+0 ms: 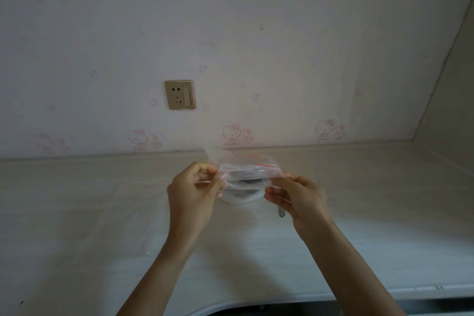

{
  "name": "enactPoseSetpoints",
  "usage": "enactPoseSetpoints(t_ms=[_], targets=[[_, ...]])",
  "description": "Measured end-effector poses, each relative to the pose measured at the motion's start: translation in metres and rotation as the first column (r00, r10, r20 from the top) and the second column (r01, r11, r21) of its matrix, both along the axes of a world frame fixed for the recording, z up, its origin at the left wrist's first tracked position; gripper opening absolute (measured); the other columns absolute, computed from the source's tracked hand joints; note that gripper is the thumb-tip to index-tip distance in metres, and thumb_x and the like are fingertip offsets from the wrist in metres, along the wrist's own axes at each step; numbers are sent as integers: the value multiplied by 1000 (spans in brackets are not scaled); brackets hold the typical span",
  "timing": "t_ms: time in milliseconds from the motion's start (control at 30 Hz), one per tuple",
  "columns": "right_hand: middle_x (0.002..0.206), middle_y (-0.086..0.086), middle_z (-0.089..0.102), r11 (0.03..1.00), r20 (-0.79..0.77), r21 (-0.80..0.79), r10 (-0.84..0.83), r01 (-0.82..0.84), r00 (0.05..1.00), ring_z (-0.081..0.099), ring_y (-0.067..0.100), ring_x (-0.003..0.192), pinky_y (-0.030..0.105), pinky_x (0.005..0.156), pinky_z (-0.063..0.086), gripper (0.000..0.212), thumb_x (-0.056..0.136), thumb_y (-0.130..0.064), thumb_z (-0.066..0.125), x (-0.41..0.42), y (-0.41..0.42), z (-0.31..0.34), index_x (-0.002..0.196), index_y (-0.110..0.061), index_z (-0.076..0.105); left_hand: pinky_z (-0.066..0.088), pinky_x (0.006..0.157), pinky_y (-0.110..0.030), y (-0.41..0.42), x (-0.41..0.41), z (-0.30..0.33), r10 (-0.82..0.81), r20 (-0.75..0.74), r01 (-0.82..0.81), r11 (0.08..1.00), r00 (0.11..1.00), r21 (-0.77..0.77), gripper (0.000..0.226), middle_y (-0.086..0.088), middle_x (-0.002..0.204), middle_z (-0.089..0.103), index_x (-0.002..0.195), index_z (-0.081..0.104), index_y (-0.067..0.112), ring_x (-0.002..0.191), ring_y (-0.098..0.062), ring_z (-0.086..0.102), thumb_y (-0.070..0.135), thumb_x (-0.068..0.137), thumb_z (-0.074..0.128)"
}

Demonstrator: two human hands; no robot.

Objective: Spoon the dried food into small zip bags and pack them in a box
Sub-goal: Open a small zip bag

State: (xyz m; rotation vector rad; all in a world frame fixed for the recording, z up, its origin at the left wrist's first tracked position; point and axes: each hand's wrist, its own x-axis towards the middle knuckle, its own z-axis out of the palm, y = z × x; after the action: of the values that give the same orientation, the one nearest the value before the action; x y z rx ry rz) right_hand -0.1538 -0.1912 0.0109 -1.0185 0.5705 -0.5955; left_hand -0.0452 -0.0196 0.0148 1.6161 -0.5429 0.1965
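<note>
The work looked to be at its start, or between bags: both hands were raised above the pale counter (102, 213) with a small clear zip bag (247, 170) stretched between them, its red seal line uppermost. The left hand (191, 196) pinched the bag's left edge between thumb and curled fingers, and the right hand (297, 200) pinched the right edge the same way, so the bag hung in the air, well short of the wall with its socket (180, 95). The bag seemed empty, though its film was blurred and more than one bag may have been held together; that could not be told. Seen partly through the plastic, a white round dish (242, 194) sat on the counter just beyond the hands, with a greyish patch in it that might have been the dried food, and what was probably a spoon's end (281, 212) showed below the right hand. No box and no filled bags were in view, so by this evidence the opening of the bag, the spooning, the sealing and the packing all remained to be done
</note>
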Motion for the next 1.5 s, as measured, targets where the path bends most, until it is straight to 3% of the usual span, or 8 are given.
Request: enactPoseSetpoints(t_ms=[167,367,633,867,1000,1133,1300,1500], targets=[[94,16,77,948,116,158,260,-276,959,76,22,79,33,74,64,16,71,-4,81,-1,-4,-6,87,-1,82,63,67,-28,6,-1,12,-344,-514,195,926,786,-322,10,-16,89,80,82,83,12,84,-24,79,14,89,77],[95,14,76,885,313,302,260,-355,914,76,24,90,36,83,63,16,88,-8,72,-1,2,-7,102,-4,77,66,72,-37,7,0,20,-638,-650,165,754,413,-636,11,-13,90,78,79,82,3,83,-22,80,8,78,72],[76,7,60,878,337,204,352,-433,873,66,19,73,37,74,60,16,82,-12,56,6,14,7,93,-5,66,45,67,-32,-1,-8,20,-592,-654,251,801,470,-544,12,-1,80,69,72,76,17,72,-16,61,20,73,64],[122,21,71,849,385,171,410,-501,827,72,25,89,35,78,58,51,77,-15,51,2,6,1,123,2,68,46,75,-35,3,-9,22,-654,-682,241,756,328,-608,25,-10,85,70,91,70,7,72,-22,65,20,74,58],[112,15,74,902,312,-45,420,-429,852,72,24,96,39,84,60,35,79,-18,64,-3,1,0,109,-8,78,52,89,-40,4,-12,17,-573,-580,421,819,578,-390,44,-9,97,76,106,74,6,85,-20,72,23,66,75],[98,10,78,914,149,-295,331,-277,932,74,21,96,38,89,61,16,85,-9,72,-6,8,1,78,-21,80,56,86,-46,-6,-20,12,-241,-371,228,970,897,-79,46,-19,93,77,96,74,-4,82,-20,66,25,60,81],[74,6,72,977,58,-210,52,-39,997,69,19,68,31,65,62,16,91,-8,75,-3,16,1,76,-11,71,45,62,-35,-10,-21,0,-65,-79,69,996,995,59,46,-22,72,60,74,56,7,63,-19,53,48,75,76],[69,14,65,989,160,100,89,-106,983,71,22,64,31,64,62,20,88,5,73,-6,9,-2,81,-5,57,49,59,-19,-4,-9,-10,86,141,-97,993,986,69,34,4,73,65,85,49,31,65,-14,65,16,83,80]])
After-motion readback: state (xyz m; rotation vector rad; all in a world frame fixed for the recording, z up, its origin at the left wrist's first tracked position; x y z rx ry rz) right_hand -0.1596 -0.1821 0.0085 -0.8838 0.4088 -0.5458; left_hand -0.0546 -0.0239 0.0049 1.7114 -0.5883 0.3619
